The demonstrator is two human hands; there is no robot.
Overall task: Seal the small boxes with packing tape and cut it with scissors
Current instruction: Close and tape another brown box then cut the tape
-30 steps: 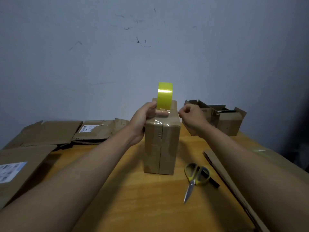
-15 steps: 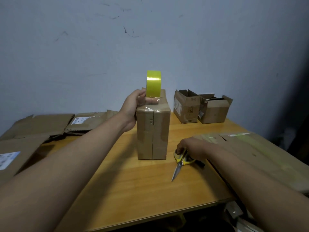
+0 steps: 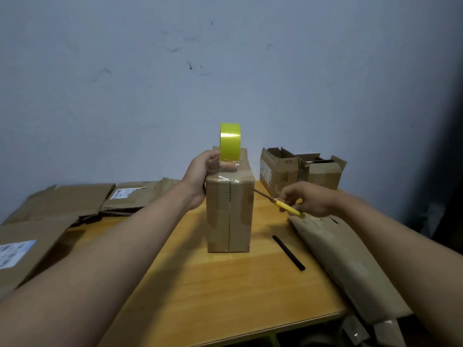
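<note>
While left hand (image 3: 200,175) clamps box (image 3: 229,211) top, thumb pinning tape strip under upright tape roll (image 3: 230,142), right hand (image 3: 309,199) grips scissors (image 3: 280,203), blades near box. Risk: blade nicks thumb; roll topples if hold slackens.

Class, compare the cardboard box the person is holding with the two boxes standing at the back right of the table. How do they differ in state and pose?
The held box has its flaps closed, with clear tape over its top; the back boxes have flaps standing open. The held box stands tall on end at the table's middle, steadied by the left hand, with the yellow tape roll on top; the back boxes sit untouched, with nothing on top. All are small brown cardboard boxes.
</note>
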